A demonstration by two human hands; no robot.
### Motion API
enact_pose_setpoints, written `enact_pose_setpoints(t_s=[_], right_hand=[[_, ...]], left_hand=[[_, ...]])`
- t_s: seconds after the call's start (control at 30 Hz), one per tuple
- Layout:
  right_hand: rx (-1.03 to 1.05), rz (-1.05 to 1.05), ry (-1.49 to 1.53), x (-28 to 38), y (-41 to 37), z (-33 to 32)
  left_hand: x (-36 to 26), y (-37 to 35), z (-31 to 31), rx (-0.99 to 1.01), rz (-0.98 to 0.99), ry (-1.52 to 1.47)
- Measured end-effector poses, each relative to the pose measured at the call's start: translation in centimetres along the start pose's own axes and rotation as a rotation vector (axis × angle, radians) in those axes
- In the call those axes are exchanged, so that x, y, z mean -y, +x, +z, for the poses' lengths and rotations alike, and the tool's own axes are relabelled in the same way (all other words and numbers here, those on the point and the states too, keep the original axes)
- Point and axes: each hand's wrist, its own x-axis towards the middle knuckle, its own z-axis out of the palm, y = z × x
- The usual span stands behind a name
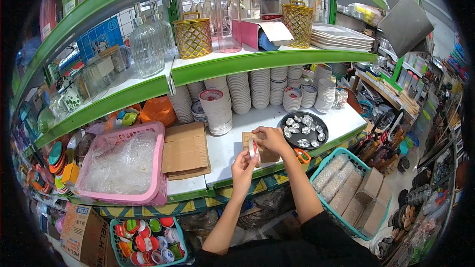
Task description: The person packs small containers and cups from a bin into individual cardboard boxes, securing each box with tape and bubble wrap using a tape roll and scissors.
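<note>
My left hand (243,167) is closed around the edge of a roll of tape (254,151), held upright over the front of the shelf. My right hand (272,139) is just above and right of the roll, fingers pinched together; what lies between them is too small to make out. Beneath both hands is a small brown cardboard piece (267,157), partly hidden by them. A round black tray (316,139) holding several clear crystal-like knobs (306,129) stands to the right. Orange-handled scissors (302,155) lie beside it at the shelf edge.
Stacked white cups (216,113) line the back of the shelf. On the left are flattened cardboard sheets (186,147) and a pink basket (161,168) of bubble wrap. A teal basket (366,235) with wrapped packs stands low right; another basket (115,244) holds colourful lids. Glassware (146,49) stands above.
</note>
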Motion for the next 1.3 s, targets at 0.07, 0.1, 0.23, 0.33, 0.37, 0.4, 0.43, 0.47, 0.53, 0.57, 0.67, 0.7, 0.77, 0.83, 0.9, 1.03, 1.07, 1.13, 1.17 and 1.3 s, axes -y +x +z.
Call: enact_pose_setpoints(t_s=[0.07, 0.1, 0.23, 0.33, 0.37, 0.4, 0.43, 0.47, 0.53, 0.57, 0.67, 0.7, 0.77, 0.83, 0.9, 1.03, 1.07, 1.13, 1.17, 1.3], right_hand=[[-0.019, -0.025, 0.000, 0.0, -0.1, 0.0], [-0.019, -0.026, 0.002, -0.1, -0.1, 0.1], [-0.061, -0.046, -0.028, -0.1, 0.1, 0.5], [-0.081, -0.016, -0.016, -0.1, 0.5, 1.0], [-0.096, -0.011, -0.003, -0.1, 0.6, 1.2], [-0.096, -0.011, -0.002, 0.0, 0.7, 1.2], [-0.093, 0.003, -0.010, 0.1, 0.8, 1.2], [-0.090, 0.018, -0.019, 0.2, 0.8, 1.2], [-0.108, 0.042, -0.033, -0.2, 1.1, 1.7], [-0.124, 0.065, -0.048, -0.4, 1.2, 1.8], [-0.057, 0.055, 0.084, -0.6, 1.0, 1.2], [-0.057, 0.057, 0.084, -0.6, 0.9, 1.1], [-0.041, 0.009, 0.151, -0.8, 0.6, 0.9], [-0.037, -0.002, 0.092, -0.6, 0.5, 0.6], [-0.032, -0.014, 0.033, -0.4, 0.3, 0.2], [0.023, -0.022, 0.022, -0.4, 0.1, -0.2], [0.043, -0.020, 0.014, -0.5, 0.1, -0.2], [0.050, -0.036, -0.001, -0.7, 0.1, -0.2], [0.059, -0.051, -0.017, -0.8, 0.1, -0.2], [0.034, -0.114, -0.008, -1.2, -0.1, -0.2]], left_hand=[[0.0, 0.1, -0.1, 0.003, -0.005, 0.006], [-0.1, 0.0, -0.1, 0.000, -0.004, 0.013], [0.2, -0.1, -0.6, 0.023, -0.004, 0.029], [0.1, -0.5, -0.7, 0.012, -0.002, 0.021], [0.1, -0.6, -0.8, 0.011, -0.003, 0.022], [0.1, -0.8, -0.8, 0.007, 0.005, 0.025], [0.1, -0.9, -0.8, 0.002, 0.013, 0.027], [0.1, -1.0, -0.9, 0.002, 0.013, 0.028], [0.1, -1.1, -0.9, -0.004, 0.014, 0.033], [0.1, -1.1, -0.9, -0.002, 0.013, 0.033], [0.3, -1.2, -1.0, -0.009, 0.020, 0.017], [0.4, -1.2, -1.1, -0.002, 0.020, 0.027], [0.4, -1.2, -1.1, 0.006, 0.019, 0.035], [0.3, -1.2, -1.0, -0.007, 0.015, 0.039], [0.1, -1.3, -0.9, -0.015, 0.011, 0.047], [-0.2, -1.4, -0.7, -0.025, 0.006, 0.070], [-0.2, -1.4, -0.7, -0.024, 0.006, 0.070], [0.0, -1.3, -0.7, -0.017, 0.030, 0.026], [0.2, -1.2, -0.7, -0.016, 0.030, 0.026], [0.2, -1.1, -0.7, -0.021, 0.028, 0.040]])
